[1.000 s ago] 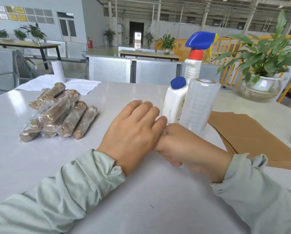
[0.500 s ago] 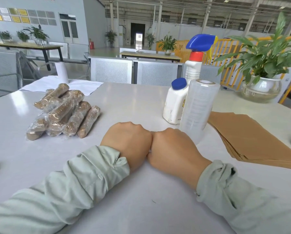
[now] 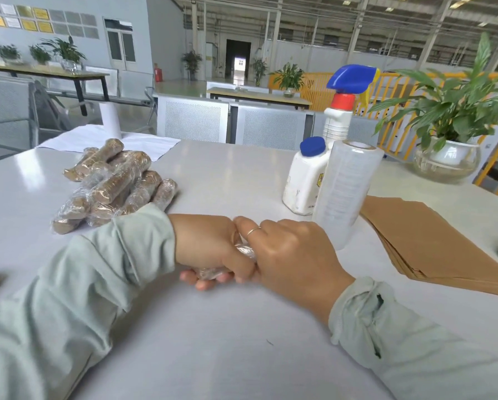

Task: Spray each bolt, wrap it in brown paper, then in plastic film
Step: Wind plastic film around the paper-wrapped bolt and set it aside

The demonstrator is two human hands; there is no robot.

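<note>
Worktop (image 3: 242,180): one, pale grey, glossy.
Left hand (image 3: 210,246): one, fingers curled round a film-covered bundle, fingertips showing beneath it.
Right hand (image 3: 297,258): one, a thin ring on one finger, pressed against the left hand; fingers bent over the same bundle, though how firmly they close on it I cannot tell.
Film-covered bundle (image 3: 243,251): one, mostly hidden between the two hands at the worktop's middle; only crinkled clear film shows.
Wrapped bolts (image 3: 112,186): one heap at the left, roughly eight brown rolls in clear film; exact count unclear where they overlap.
Plastic film roll (image 3: 346,192): one, upright, just beyond the right hand.
White bottle (image 3: 305,180): one, blue cap, touching the film roll's left side.
Spray bottle (image 3: 341,111): one, blue trigger head, red collar, behind the film roll.
Brown paper (image 3: 432,241): one stack of sheets, right of the film roll; sheet count not readable.
Potted plant (image 3: 450,125): one on the worktop, far right, in a glass bowl.
White sheet (image 3: 97,140): one, far left edge.
</note>
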